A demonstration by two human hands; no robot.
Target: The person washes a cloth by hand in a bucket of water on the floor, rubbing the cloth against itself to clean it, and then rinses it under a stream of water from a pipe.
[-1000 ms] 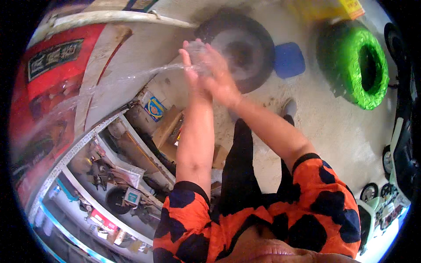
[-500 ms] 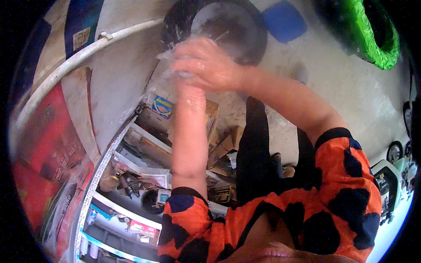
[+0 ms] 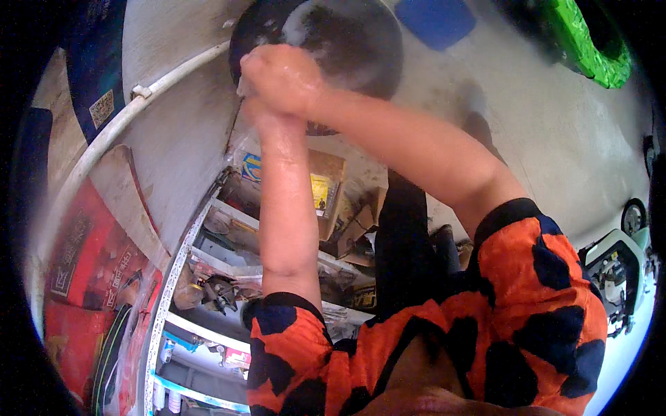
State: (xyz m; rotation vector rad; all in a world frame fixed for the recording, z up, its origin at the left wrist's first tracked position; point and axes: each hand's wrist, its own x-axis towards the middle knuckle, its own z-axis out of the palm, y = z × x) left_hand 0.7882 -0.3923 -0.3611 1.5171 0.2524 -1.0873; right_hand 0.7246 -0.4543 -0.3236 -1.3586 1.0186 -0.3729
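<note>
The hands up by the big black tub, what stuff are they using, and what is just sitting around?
In use:
right hand, clasped over the left hand
a bit of clear plastic pinched between them, hard to tell
black tub just beyond them

Just lying about:
blue square lid
green ring
cardboard boxes
metal shelf of small parts
white pipe

Concrete floor under me, grey, damp-looking & stained. Black round basin sits right on it; taking that as landmark. Blue square thing lies just right of basin, flat on floor. Green-rimmed tyre further right of basin, well apart. Cardboard boxes on floor just below basin, w/ scraps beside them. Metal shelf rack stands below-left of basin, packed w/ small parts & bottles. White pipe runs left of basin.
</note>
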